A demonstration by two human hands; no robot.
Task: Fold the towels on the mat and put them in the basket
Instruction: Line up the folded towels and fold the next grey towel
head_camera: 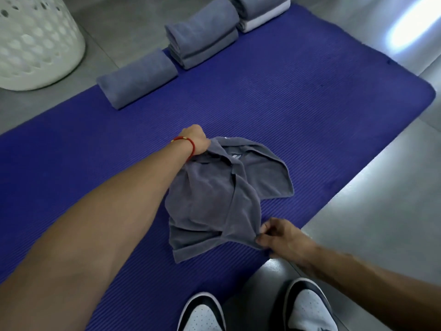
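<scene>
A crumpled grey towel (222, 197) lies in the middle of the blue mat (310, 111). My left hand (198, 139), with a red wrist band, grips the towel's far left corner. My right hand (279, 240) pinches its near right corner at the mat's front edge. A folded grey towel (138, 77) lies at the mat's far edge. Beside it sits a stack of folded grey towels (202, 34), and further right a stack of grey and white towels (262, 13). The white perforated basket (35, 44) stands on the floor at the top left.
Grey tiled floor surrounds the mat, with a bright light reflection (410, 27) at the top right. My two shoes (255, 311) stand at the bottom edge, near the mat's front border.
</scene>
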